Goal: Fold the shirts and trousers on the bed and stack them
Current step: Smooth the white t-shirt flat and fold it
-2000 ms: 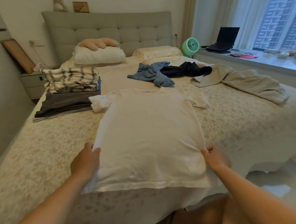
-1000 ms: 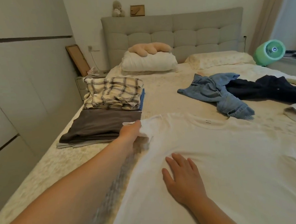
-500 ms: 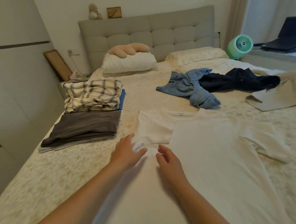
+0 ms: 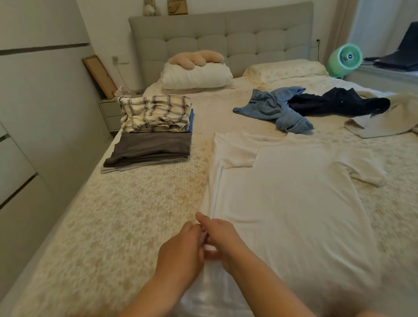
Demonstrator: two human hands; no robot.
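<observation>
Two hands on the white T-shirt (image 4: 289, 202), flat on the bed (image 4: 124, 227).
Left hand (image 4: 182, 253) and right hand (image 4: 222, 238) pinch its folded left edge together; folded stack (image 4: 150, 135) beyond, jeans (image 4: 273, 107) past the collar.

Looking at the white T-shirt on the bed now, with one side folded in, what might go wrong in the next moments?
1. Both hands, left hand and right hand, work the same spot on the white T-shirt edge; pulling there may drag the folded left side out of line.
2. The right sleeve lies spread and creased; folding over it may trap wrinkles.
3. The hem hangs near the bed edge, so the shirt may slide off.
</observation>
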